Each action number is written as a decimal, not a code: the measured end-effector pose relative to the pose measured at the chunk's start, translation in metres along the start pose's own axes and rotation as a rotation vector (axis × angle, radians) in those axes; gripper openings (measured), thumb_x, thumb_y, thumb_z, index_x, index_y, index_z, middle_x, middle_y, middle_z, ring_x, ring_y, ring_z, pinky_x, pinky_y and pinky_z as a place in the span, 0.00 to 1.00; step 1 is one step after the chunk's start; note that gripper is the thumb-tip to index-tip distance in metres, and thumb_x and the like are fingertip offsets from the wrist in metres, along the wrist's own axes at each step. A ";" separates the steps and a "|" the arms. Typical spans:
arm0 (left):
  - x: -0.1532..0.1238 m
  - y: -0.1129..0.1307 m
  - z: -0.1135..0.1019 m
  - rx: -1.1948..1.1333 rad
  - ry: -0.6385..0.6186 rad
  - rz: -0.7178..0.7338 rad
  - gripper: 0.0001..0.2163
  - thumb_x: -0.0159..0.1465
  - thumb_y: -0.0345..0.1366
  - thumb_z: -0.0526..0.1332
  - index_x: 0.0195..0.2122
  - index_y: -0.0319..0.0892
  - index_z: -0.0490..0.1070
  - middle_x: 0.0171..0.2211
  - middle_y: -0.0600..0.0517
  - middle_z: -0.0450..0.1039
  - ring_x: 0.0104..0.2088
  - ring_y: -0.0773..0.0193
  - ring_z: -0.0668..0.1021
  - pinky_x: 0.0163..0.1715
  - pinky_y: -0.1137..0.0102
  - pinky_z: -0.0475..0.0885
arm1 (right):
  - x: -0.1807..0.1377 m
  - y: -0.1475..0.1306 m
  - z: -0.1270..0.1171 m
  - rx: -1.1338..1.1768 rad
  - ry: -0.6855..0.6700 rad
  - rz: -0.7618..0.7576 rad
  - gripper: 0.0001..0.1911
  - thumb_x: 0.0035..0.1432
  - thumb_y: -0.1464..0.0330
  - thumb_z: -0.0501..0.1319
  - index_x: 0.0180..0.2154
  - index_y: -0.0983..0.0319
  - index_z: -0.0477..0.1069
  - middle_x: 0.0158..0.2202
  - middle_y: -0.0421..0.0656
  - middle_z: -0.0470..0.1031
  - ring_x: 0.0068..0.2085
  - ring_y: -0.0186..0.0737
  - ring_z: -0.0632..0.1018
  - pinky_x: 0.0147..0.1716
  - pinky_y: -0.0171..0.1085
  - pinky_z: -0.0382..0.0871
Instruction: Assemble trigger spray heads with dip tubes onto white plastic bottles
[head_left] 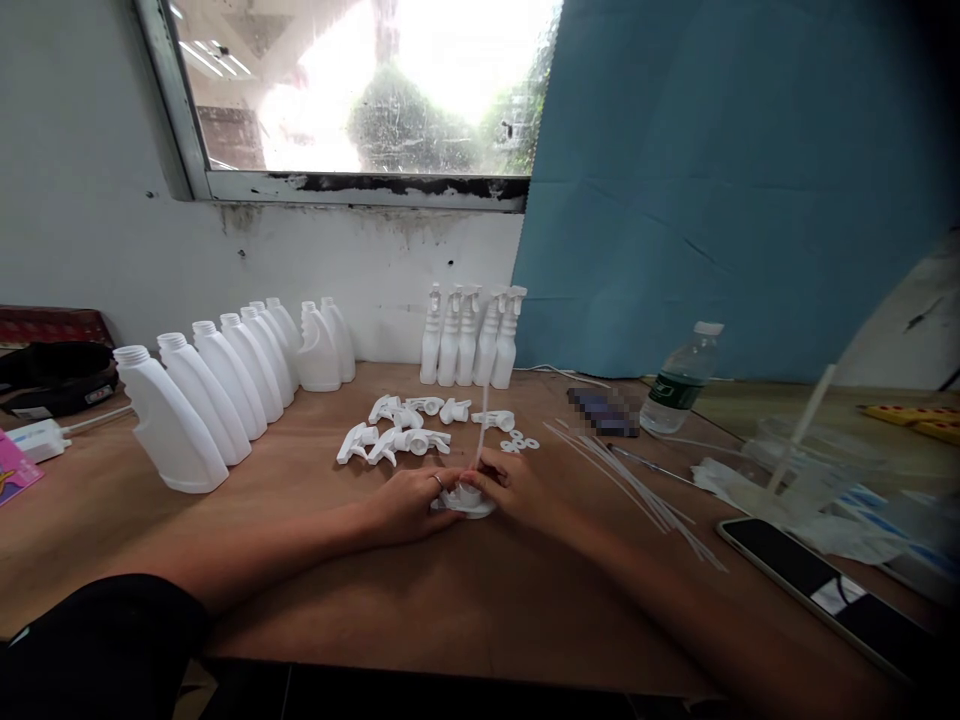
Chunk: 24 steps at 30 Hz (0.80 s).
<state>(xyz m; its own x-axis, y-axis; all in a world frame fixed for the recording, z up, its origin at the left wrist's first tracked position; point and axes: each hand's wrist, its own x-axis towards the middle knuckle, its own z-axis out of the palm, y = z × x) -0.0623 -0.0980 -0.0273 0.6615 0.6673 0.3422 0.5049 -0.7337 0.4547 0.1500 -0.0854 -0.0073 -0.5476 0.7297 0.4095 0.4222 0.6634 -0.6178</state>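
Observation:
Near the middle of the table my left hand (407, 504) is closed around a white trigger spray head (477, 507), which lies low against the tabletop. My right hand (519, 484) pinches a thin clear dip tube (484, 425) close to its lower end, where it meets the spray head. The tube stands nearly upright; my fingers hide the joint. Just beyond my hands lie several loose trigger spray heads (409, 440) and a small group of white ring washers (517, 443). To the right, several more tubes (637, 485) are spread in a loose bundle.
White bottles without tops (176, 430) stand in a row at left. Slim spray bottles (467, 345) line the wall. At right are a water bottle (675, 390), a phone (817, 585), a pixelated item (604, 411) and a clear container (817, 460).

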 end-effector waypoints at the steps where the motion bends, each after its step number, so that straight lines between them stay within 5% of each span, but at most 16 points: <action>1: 0.000 0.000 -0.001 -0.036 -0.001 -0.020 0.22 0.61 0.37 0.61 0.57 0.45 0.63 0.46 0.50 0.73 0.42 0.61 0.76 0.43 0.70 0.70 | -0.001 0.003 -0.001 0.014 0.009 0.010 0.15 0.64 0.60 0.56 0.28 0.61 0.66 0.24 0.38 0.67 0.26 0.35 0.67 0.26 0.34 0.61; 4: 0.003 0.001 -0.005 -0.215 0.020 -0.111 0.19 0.60 0.41 0.63 0.52 0.42 0.68 0.38 0.51 0.74 0.32 0.66 0.74 0.33 0.73 0.70 | -0.008 0.007 -0.008 -0.012 0.048 -0.020 0.08 0.65 0.63 0.54 0.42 0.59 0.67 0.31 0.40 0.70 0.30 0.37 0.71 0.29 0.35 0.67; 9: 0.011 0.010 -0.015 -0.567 0.045 -0.291 0.18 0.60 0.48 0.63 0.42 0.37 0.72 0.34 0.50 0.73 0.29 0.68 0.73 0.27 0.76 0.68 | -0.015 0.005 -0.021 -0.367 0.008 -0.416 0.29 0.59 0.75 0.54 0.62 0.59 0.54 0.58 0.53 0.62 0.55 0.50 0.69 0.50 0.48 0.69; 15: 0.024 0.018 -0.035 -0.418 -0.108 -0.168 0.21 0.63 0.52 0.59 0.46 0.38 0.73 0.21 0.54 0.70 0.21 0.69 0.72 0.22 0.76 0.65 | -0.009 0.007 -0.022 -0.613 0.122 -0.695 0.19 0.64 0.72 0.52 0.57 0.61 0.63 0.51 0.53 0.72 0.50 0.51 0.74 0.47 0.50 0.71; 17: 0.034 0.000 -0.058 -0.258 0.077 -0.144 0.21 0.63 0.51 0.58 0.45 0.38 0.74 0.22 0.53 0.71 0.22 0.68 0.72 0.23 0.75 0.66 | -0.010 0.005 -0.027 -0.568 0.198 -0.653 0.19 0.64 0.70 0.55 0.56 0.61 0.64 0.50 0.53 0.73 0.50 0.51 0.74 0.48 0.50 0.70; 20: 0.050 -0.053 -0.104 0.075 0.582 -0.203 0.16 0.65 0.46 0.58 0.43 0.38 0.73 0.36 0.47 0.74 0.33 0.62 0.76 0.35 0.69 0.72 | -0.013 0.001 -0.042 -0.445 0.347 -0.496 0.19 0.61 0.69 0.59 0.54 0.59 0.65 0.50 0.52 0.73 0.51 0.50 0.75 0.49 0.48 0.70; 22: 0.057 -0.096 -0.133 0.318 0.910 -0.343 0.18 0.62 0.39 0.62 0.50 0.36 0.68 0.49 0.41 0.68 0.48 0.55 0.72 0.50 0.62 0.68 | -0.014 0.002 -0.053 -0.356 0.458 -0.376 0.16 0.60 0.69 0.60 0.51 0.58 0.67 0.48 0.50 0.73 0.50 0.50 0.75 0.49 0.47 0.70; 24: 0.059 -0.134 -0.153 0.439 1.113 -0.564 0.29 0.56 0.39 0.67 0.55 0.31 0.61 0.57 0.35 0.58 0.59 0.48 0.62 0.59 0.58 0.60 | -0.014 0.009 -0.060 -0.280 0.569 -0.239 0.13 0.59 0.68 0.60 0.47 0.58 0.68 0.45 0.48 0.74 0.46 0.49 0.75 0.47 0.45 0.69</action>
<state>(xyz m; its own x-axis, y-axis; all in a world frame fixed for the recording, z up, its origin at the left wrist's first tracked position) -0.1760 0.0591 0.0578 -0.3964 0.4857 0.7791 0.8349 -0.1623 0.5260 0.2045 -0.0798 0.0218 -0.2157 0.4800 0.8503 0.5503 0.7791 -0.3003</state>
